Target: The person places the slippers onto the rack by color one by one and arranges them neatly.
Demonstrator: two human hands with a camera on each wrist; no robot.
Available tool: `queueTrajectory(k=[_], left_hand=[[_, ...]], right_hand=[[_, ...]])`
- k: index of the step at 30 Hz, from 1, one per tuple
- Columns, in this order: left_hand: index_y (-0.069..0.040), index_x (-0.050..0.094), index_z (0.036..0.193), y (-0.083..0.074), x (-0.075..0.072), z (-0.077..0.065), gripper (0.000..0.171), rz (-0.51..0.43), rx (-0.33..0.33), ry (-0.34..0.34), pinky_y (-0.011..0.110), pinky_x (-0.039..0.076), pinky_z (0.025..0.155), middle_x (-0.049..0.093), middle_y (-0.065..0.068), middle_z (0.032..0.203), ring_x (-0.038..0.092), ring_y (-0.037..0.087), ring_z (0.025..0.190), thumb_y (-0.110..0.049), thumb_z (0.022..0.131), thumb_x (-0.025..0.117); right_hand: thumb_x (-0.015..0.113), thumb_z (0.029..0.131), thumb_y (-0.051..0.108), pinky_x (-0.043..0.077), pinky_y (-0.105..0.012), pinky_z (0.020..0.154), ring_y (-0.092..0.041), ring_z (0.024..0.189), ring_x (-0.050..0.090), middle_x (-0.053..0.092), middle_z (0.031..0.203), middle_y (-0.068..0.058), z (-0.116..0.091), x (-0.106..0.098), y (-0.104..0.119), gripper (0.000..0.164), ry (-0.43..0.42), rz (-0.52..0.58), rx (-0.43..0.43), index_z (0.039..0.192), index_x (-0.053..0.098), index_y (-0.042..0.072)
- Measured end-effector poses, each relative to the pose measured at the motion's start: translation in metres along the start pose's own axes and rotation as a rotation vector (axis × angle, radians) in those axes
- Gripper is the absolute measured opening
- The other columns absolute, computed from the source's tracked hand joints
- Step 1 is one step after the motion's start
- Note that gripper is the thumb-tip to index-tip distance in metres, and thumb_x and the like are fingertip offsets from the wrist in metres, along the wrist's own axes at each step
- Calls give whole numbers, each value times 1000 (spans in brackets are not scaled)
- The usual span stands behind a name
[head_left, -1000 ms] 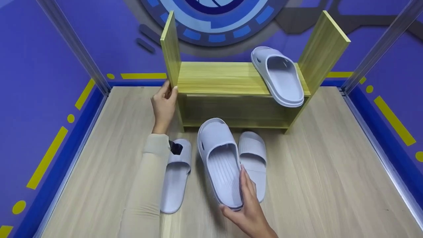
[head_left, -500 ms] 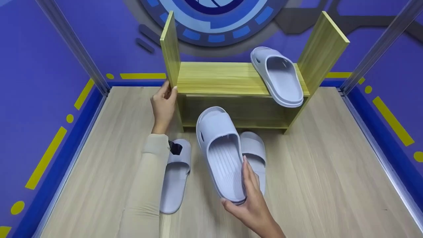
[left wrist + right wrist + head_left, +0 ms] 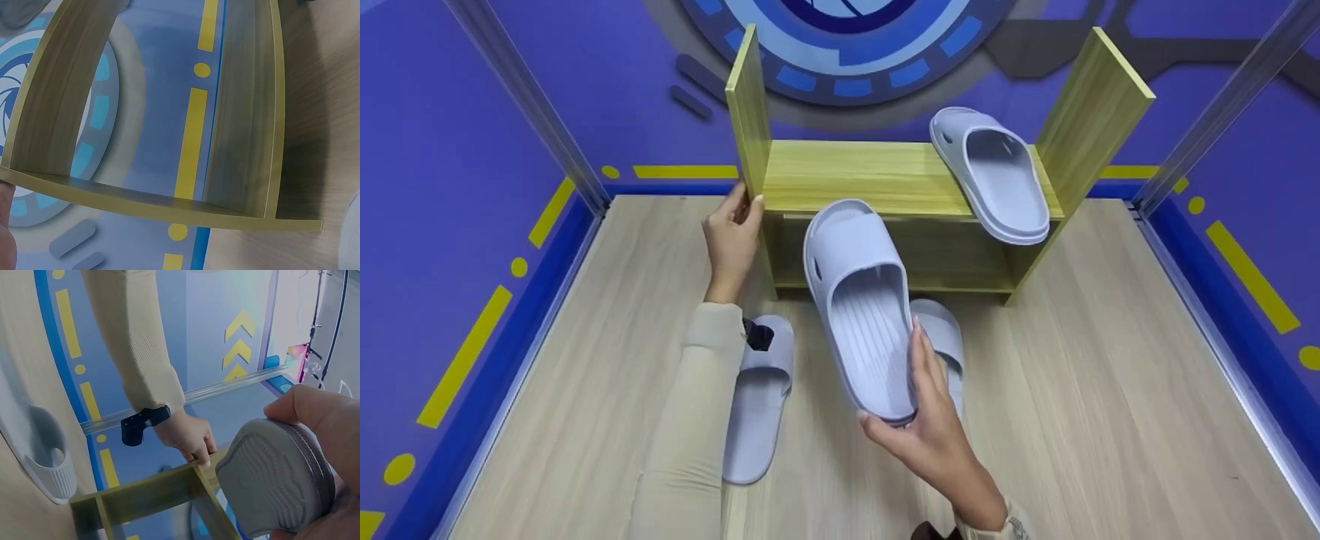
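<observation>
A light grey slipper is raised in front of the rack, toe pointing at it and overlapping the shelf's front edge in the head view. My right hand grips its heel, thumb at the left of the heel and fingers along the right side. The right wrist view shows the slipper's ridged sole. My left hand pinches the left side panel of a small wooden shoe rack, thumb at the panel's front edge. A matching slipper lies on the upper shelf at the right, heel jutting past the front edge.
On the wood-look floor stand two grey slide sandals: one beside my left forearm, another partly hidden behind my right hand. Blue patterned walls enclose the floor at the back and both sides. The rack's lower shelf is partly covered by the raised slipper.
My right hand has lifted the slipper up and forward, from above the floor to the height of the upper shelf's front edge in view. The left hand stays on the rack's panel.
</observation>
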State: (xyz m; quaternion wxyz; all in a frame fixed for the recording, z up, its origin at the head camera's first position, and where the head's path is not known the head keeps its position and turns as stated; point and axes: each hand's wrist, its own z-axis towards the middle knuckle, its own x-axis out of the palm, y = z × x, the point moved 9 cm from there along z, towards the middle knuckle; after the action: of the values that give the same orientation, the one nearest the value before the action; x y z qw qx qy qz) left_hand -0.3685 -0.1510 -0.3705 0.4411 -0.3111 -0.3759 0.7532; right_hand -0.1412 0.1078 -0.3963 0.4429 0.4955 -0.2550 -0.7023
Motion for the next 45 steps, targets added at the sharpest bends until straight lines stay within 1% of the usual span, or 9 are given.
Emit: queueTrajectory(k=[4, 6, 9, 15, 24, 27, 33, 39, 45], left_hand=[[2, 62, 126, -1, -1, -1, 37, -12, 12, 15, 30, 56, 85, 65, 18, 122, 66, 22, 104, -9, 90, 66], [2, 61, 126, -2, -1, -1, 38, -15, 15, 21, 32, 56, 86, 65, 19, 122, 66, 23, 104, -10, 91, 66], [2, 61, 126, -2, -1, -2, 38, -18, 18, 27, 32, 56, 86, 64, 19, 123, 66, 23, 105, -11, 91, 66], [3, 63, 124, -5, -2, -1, 36, -12, 41, 14, 28, 57, 83, 66, 19, 119, 67, 23, 101, -9, 90, 66], [3, 64, 123, -5, 0, -1, 34, -11, 45, 16, 30, 57, 84, 67, 19, 117, 67, 22, 101, -9, 90, 66], [2, 63, 125, -4, 1, -1, 35, -11, 43, 24, 30, 56, 85, 67, 18, 119, 67, 20, 103, -10, 91, 65], [2, 63, 123, -4, 0, -1, 35, -15, 38, 21, 32, 56, 85, 67, 18, 118, 66, 21, 102, -10, 91, 65], [2, 63, 124, -4, -1, -1, 35, -14, 42, 15, 33, 56, 85, 67, 19, 119, 67, 22, 103, -10, 91, 66], [1, 62, 125, -1, 0, -1, 36, -58, 18, 23, 32, 55, 88, 64, 19, 124, 65, 25, 109, -8, 91, 65]], right_hand=[[83, 70, 16, 22, -54, 113, -33, 143, 18, 15, 158, -22, 12, -2, 2, 111, -13, 6, -22, 154, 12, 3], [82, 70, 17, 22, -60, 111, -35, 143, 18, 15, 158, -23, 19, -4, 2, 110, -24, 15, -33, 154, 12, 2], [82, 71, 17, 21, -61, 112, -35, 143, 17, 15, 158, -23, 28, -5, 3, 110, -38, 18, -37, 154, 12, 3], [81, 72, 15, 19, -59, 113, -37, 143, 17, 14, 158, -23, 50, -5, 3, 108, -68, 15, -75, 153, 12, -2], [81, 72, 15, 27, -52, 112, -33, 137, 26, 14, 158, -22, 84, -9, 1, 108, -137, -1, -81, 152, 10, -3], [81, 73, 16, 28, -51, 112, -33, 135, 27, 15, 158, -22, 95, -11, -1, 108, -151, 9, -71, 152, 11, -3], [80, 75, 17, 24, -49, 116, -30, 139, 21, 9, 159, -22, 116, -11, -8, 107, -137, 32, -21, 153, 9, -1], [80, 74, 16, 24, -45, 118, -31, 140, 21, 11, 158, -26, 137, -11, -11, 106, -153, 9, -19, 151, 10, -6], [79, 74, 18, 23, -41, 118, -31, 140, 21, 11, 158, -24, 157, -8, -16, 107, -149, 11, 19, 152, 9, -5]])
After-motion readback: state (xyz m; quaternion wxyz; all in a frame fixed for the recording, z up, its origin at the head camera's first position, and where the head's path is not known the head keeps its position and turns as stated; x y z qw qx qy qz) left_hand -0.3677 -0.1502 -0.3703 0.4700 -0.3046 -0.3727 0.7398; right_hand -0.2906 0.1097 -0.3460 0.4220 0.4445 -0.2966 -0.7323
